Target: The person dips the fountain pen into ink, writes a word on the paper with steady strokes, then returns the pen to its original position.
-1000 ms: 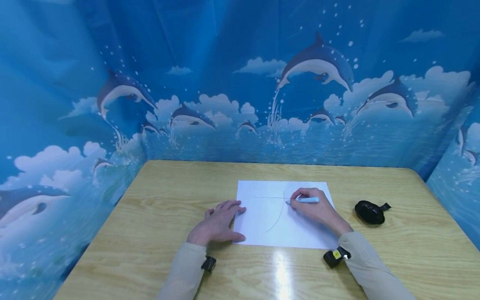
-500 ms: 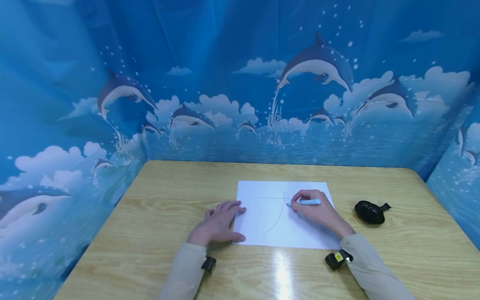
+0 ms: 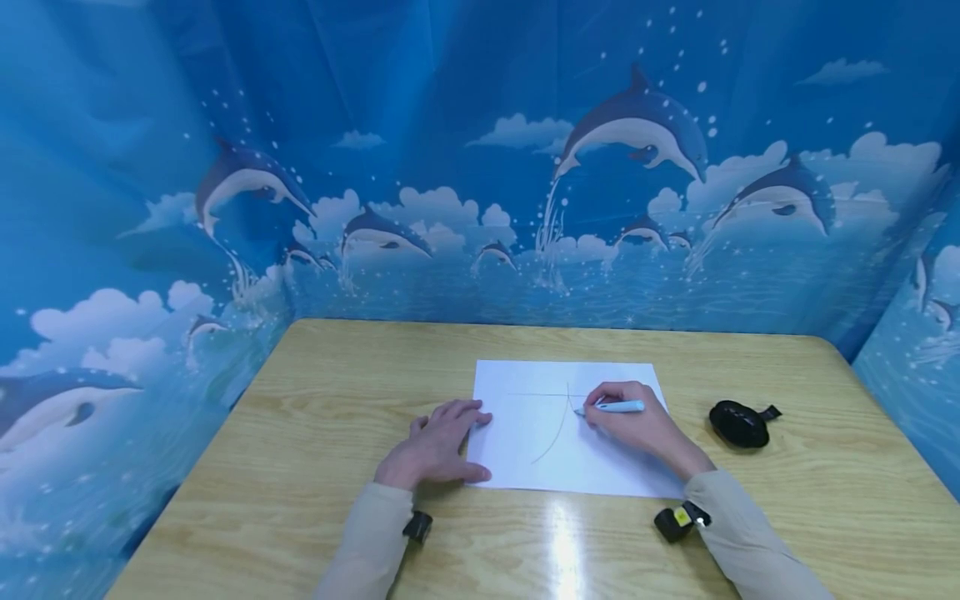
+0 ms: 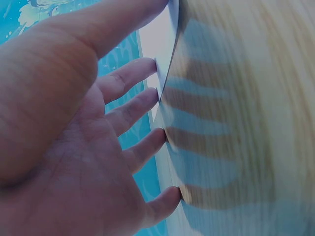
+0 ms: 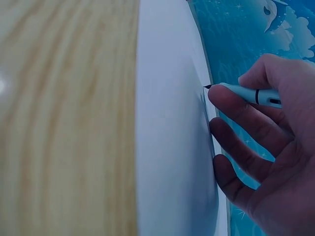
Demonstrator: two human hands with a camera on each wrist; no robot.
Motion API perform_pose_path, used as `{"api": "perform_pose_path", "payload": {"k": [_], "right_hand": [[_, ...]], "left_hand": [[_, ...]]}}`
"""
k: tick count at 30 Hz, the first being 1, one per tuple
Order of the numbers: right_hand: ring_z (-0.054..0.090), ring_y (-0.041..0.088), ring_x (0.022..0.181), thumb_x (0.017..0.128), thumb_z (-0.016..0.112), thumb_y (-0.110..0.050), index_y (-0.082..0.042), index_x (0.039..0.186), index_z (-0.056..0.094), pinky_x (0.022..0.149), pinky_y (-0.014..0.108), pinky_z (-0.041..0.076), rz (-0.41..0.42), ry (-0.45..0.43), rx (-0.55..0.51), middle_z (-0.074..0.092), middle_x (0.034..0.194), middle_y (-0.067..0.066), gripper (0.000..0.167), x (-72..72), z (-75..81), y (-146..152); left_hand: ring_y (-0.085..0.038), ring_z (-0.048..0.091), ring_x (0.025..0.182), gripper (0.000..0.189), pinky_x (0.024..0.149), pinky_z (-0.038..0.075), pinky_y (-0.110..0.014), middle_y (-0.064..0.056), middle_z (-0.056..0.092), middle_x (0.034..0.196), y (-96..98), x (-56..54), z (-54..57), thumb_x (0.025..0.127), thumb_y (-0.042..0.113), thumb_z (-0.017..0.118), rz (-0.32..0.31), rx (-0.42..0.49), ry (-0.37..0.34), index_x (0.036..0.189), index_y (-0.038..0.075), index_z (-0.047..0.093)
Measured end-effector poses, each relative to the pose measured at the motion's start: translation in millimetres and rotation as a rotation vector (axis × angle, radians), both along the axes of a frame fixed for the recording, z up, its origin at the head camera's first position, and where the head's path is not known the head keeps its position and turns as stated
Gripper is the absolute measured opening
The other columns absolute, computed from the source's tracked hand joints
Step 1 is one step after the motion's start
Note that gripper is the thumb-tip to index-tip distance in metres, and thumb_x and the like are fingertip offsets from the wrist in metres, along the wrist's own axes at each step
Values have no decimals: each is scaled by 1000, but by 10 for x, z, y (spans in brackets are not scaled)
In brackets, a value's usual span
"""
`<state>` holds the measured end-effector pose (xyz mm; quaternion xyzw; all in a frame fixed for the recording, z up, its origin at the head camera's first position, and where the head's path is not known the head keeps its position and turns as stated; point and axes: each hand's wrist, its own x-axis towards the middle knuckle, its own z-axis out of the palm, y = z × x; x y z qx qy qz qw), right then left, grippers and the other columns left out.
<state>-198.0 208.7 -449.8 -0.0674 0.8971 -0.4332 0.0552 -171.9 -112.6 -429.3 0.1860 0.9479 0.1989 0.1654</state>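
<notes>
A white sheet of paper (image 3: pixel 517 454) lies on the wooden table, bearing a thin horizontal line, a short upright line and a curve that sweeps down to the left. My right hand (image 3: pixel 637 421) pinches a light blue pen (image 3: pixel 622 407), its dark nib right at the paper just right of the curve. In the right wrist view the pen (image 5: pixel 241 92) sits between thumb and index finger, the other fingers bent beside the sheet. My left hand (image 3: pixel 435 446) rests with spread fingers at the sheet's left edge; in the left wrist view several fingertips (image 4: pixel 147 98) touch down along that edge.
A black rounded object with a short tab (image 3: pixel 739 425) lies on the table (image 3: pixel 337 375) right of the paper. Small black cameras (image 3: pixel 417 527) sit at both wrists. A blue dolphin-print curtain (image 3: pixel 465 167) stands behind the table and along its sides.
My right hand and the pen have shifted slightly down and to the right across the paper. My left hand has stayed in place.
</notes>
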Motion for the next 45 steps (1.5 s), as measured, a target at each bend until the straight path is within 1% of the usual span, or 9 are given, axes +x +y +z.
{"api": "perform_pose_path", "payload": {"k": [5,14,23,33,45], "right_hand": [[66,16,98,91,72,-22,-18,93,77,86,32,51,7,8,21,76,99,-3,7,8,1,7],[66,17,101,91,71,-21,-18,94,77,87,33,52,29,4,18,77,101,-4,7,34,2,30],[66,17,101,91,71,-22,-18,94,76,84,32,53,36,-22,28,77,101,-3,7,60,19,43],[67,16,102,91,71,-21,-18,95,77,87,32,52,54,-8,24,77,101,-3,7,93,5,75],[67,14,97,91,71,-21,-17,94,76,84,27,52,61,-10,38,77,99,-4,7,127,12,96]], "left_hand": [[-35,27,155,77,119,24,-71,-4,35,166,0,-5,0,83,45,82,2,2,1,150,21,52],[-36,27,156,77,120,23,-71,-4,35,166,-2,-2,2,83,46,83,3,1,-4,150,22,52],[-35,27,156,77,119,24,-72,-4,35,166,3,1,1,83,46,82,2,-10,-3,150,22,51],[-35,27,156,77,119,24,-71,-4,35,166,6,7,2,84,46,82,1,-9,0,150,22,51],[-35,26,156,77,120,23,-71,-4,35,167,3,-1,-3,84,45,82,5,-2,-1,150,22,51]]}}
